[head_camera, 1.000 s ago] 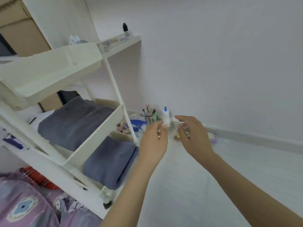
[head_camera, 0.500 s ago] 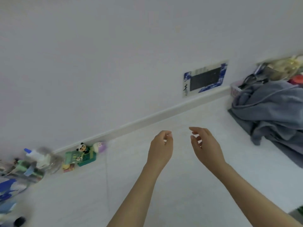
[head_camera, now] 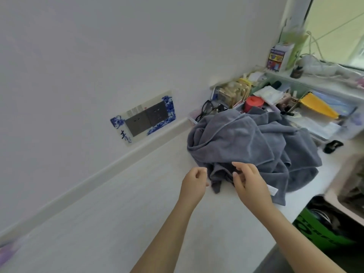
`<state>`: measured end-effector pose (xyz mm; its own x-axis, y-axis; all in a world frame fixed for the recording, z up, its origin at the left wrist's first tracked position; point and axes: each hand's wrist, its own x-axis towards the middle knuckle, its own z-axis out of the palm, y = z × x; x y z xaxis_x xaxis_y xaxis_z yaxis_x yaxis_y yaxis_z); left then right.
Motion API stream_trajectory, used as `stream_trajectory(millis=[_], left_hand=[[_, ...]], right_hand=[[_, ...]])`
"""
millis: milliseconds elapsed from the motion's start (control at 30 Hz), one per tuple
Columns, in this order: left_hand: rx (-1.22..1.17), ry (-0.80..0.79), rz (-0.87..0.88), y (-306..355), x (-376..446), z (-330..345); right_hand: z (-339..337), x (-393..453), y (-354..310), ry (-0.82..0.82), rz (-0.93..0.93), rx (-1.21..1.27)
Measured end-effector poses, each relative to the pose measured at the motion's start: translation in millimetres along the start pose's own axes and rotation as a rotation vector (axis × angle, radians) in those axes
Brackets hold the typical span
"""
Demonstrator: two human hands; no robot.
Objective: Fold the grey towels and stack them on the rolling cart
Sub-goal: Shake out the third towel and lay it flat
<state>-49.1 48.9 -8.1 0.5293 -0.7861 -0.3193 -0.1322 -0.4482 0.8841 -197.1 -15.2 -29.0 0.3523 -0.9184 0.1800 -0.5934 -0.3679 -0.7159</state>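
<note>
The right hand (head_camera: 249, 182) hovers at the near edge of the heap of grey towels (head_camera: 254, 146), fingers loosely bent and spread; they are at the cloth's folds but I cannot tell whether they have pinched any yet. The left hand (head_camera: 194, 184) is just left of the heap with its fingers curled in on themselves, holding nothing, close beside a hanging corner of towel.

The towels lie crumpled in one pile on the white counter (head_camera: 122, 209) — none of this pile is folded, and the rolling cart is not in view, so as far as this view shows, all the folding and stacking of this pile is left.

For room: the counter to the left and near of the heap is bare and broad, a good place to spread a towel flat. To the far right the pile touches a cluttered tray (head_camera: 315, 123) of small things and glasses (head_camera: 209, 110) — a lifted towel could drag them. The counter's near-right edge drops off just beside the heap, above a green bin (head_camera: 323, 233).
</note>
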Motion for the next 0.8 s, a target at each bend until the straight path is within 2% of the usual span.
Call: stream_trajectory(millis=[267, 400, 500, 633, 800], left_hand=[[-0.049, 0.068, 0.069, 29, 58, 54], [-0.06, -0.006, 0.06, 38, 73, 69], [-0.048, -0.053, 0.024, 36, 78, 79], [-0.078, -0.086, 0.013, 34, 79, 82], [-0.207, -0.103, -0.042, 45, 75, 71]], right_hand=[[-17, 45, 55, 0.043, 0.135, -0.1], [-19, 70, 70, -0.007, 0.291, -0.135], [-20, 90, 80, -0.042, 0.399, -0.028], [-23, 113, 90, 0.009, 0.484, 0.12], [-29, 111, 66, 0.043, 0.375, 0.423]])
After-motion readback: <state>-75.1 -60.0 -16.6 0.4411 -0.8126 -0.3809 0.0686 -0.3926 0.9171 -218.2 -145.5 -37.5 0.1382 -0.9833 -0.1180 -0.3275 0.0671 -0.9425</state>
